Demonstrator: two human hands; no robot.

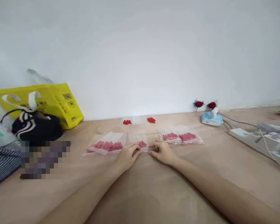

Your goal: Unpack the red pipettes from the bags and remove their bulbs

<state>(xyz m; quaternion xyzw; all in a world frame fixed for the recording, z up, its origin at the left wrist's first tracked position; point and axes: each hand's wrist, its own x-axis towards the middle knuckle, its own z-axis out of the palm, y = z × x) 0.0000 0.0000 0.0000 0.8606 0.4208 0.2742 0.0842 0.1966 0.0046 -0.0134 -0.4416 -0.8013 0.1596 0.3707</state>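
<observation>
Between my hands lies a clear zip bag (136,136) with small red pieces (142,143) inside. My left hand (128,155) pinches its near left corner. At the near right corner, the fingers of my right hand (163,152) are closed on the same bag. To the left, overlapping clear bags (114,137) of red pieces lie flat. Two more filled bags (188,137) overlap on the right. Farther back, near the wall, loose-looking red pieces (127,122) rest on or in clear plastic, with another small red heap (151,120) beside them.
A yellow bag (71,109) and a black drawstring pouch (42,127) stand at the left, near a pixelated patch. On the right are a blue tissue pack (207,119), two dark red flowers (199,104), and a white tray (245,138) with cables. A white wall borders the wooden table (144,193).
</observation>
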